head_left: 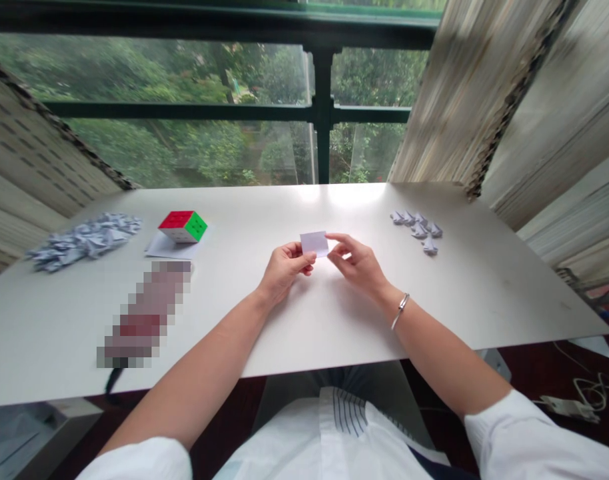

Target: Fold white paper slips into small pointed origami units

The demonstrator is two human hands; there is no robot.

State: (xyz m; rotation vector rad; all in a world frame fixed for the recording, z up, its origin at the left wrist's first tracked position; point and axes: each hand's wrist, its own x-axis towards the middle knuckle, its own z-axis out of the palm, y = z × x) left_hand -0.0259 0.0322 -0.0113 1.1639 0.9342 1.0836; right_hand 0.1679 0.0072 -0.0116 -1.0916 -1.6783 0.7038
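A small white sheet of paper [314, 243] is held up above the middle of the table. My left hand [283, 270] pinches its lower left part, thumb in front and fingers behind. At the paper's right edge is my right hand [353, 262], its index finger touching the upper corner and its thumb near the lower one. Whether the right fingers press on the paper firmly is hard to make out, but they are curled round that edge. A silver bracelet [400, 310] sits on my right wrist.
On the white table [334, 340], a pile of folded paper pieces [87, 241] lies far left. A puzzle cube [183, 227] rests on paper sheets [170, 249]. Nearer is a blurred-out object [147, 313] with a dark strap. Several folded pieces [419, 229] lie right. Windows and curtains stand behind.
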